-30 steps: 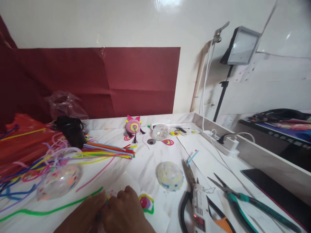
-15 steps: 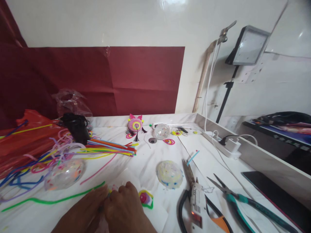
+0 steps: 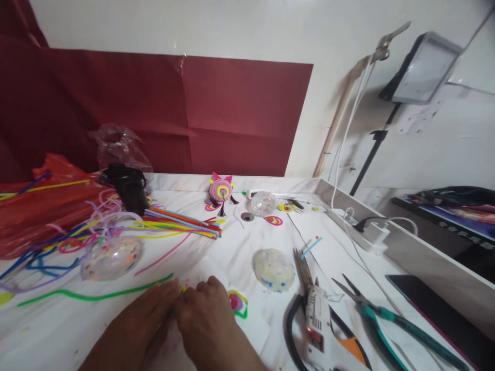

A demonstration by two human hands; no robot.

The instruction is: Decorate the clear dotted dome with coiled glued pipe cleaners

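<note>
My left hand (image 3: 149, 317) and my right hand (image 3: 207, 317) meet low over the white table (image 3: 50, 335). Both have curled fingers pressed close together. A small yellow and pink bit shows between the fingertips, but the hands hide whatever they grip. A green pipe cleaner (image 3: 96, 297) lies just beyond my left hand, its tip near the fingers. Right beside my right hand lies a coiled pipe-cleaner piece (image 3: 234, 302) with a magenta middle and green outline. White paper is under the hands.
On the right are a white glue gun (image 3: 317, 314), black-handled cutters (image 3: 292, 319) and green-handled pliers (image 3: 371, 314). Pipe cleaners (image 3: 181, 224), a clear dome (image 3: 112, 257) and red plastic (image 3: 54, 206) fill the left. A glue-spotted disc (image 3: 274, 269) and pink round ornament (image 3: 221, 190) lie ahead.
The camera view has tilted and shifted slightly, so the scene sits a little differently in the picture. Both hands stay together in nearly the same pose beside the coiled piece.
</note>
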